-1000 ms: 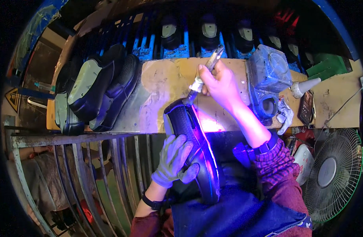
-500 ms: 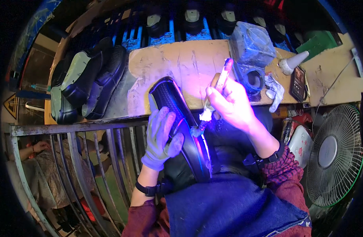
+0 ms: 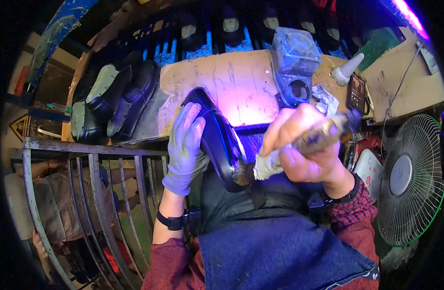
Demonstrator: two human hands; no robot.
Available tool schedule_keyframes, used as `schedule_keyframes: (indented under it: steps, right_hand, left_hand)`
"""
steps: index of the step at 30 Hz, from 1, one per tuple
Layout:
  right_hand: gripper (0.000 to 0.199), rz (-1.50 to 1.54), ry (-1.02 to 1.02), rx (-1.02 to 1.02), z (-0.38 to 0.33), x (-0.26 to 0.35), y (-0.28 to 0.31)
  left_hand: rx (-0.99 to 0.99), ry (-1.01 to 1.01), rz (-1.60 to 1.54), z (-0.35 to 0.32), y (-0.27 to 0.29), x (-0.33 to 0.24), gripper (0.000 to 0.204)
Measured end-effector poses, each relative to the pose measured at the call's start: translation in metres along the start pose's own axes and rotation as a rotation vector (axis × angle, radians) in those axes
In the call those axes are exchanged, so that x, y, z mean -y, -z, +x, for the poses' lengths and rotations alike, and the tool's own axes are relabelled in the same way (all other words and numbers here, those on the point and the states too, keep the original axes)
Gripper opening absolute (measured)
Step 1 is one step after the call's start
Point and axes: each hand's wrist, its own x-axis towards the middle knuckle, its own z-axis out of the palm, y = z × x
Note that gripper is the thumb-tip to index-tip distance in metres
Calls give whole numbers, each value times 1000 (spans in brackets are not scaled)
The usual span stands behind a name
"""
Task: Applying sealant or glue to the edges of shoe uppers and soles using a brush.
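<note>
Workbench (image 3: 241, 82) unchanged; brush (image 3: 304, 145) now lower, at shoe (image 3: 219, 140) heel.

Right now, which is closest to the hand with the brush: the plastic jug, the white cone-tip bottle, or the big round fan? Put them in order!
From the right hand gripping the brush:
1. The clear blue-grey plastic jug, just above it on the bench.
2. The white cone-tip bottle, up and to the right.
3. The round wire-cage fan, far right, beside the bench.
</note>
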Motion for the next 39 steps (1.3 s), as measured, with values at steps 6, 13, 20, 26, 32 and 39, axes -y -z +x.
schedule_keyframes:
  steps: [6, 13, 20, 26, 32, 39]
  right_hand:
    - [30, -169, 193, 145, 23, 29, 12]
    - [21, -5, -11, 107, 25, 15, 17]
    - [9, 57, -157, -293, 70, -5, 15]
    - [10, -50, -20, -176, 50, -39, 28]
    - [11, 77, -161, -142, 23, -48, 19]
    - [11, 59, -138, -158, -9, -64, 19]
  left_hand:
    - [139, 68, -121, 35, 36, -5, 81]
    - [454, 1009, -1144, 51, 61, -36, 108]
    - [719, 739, -936, 29, 37, -37, 116]
    - [707, 890, -1058, 35, 34, -34, 100]
    - [683, 1066, -1502, 35, 22, -19, 90]
    - [543, 717, -1439, -11, -13, 18, 67]
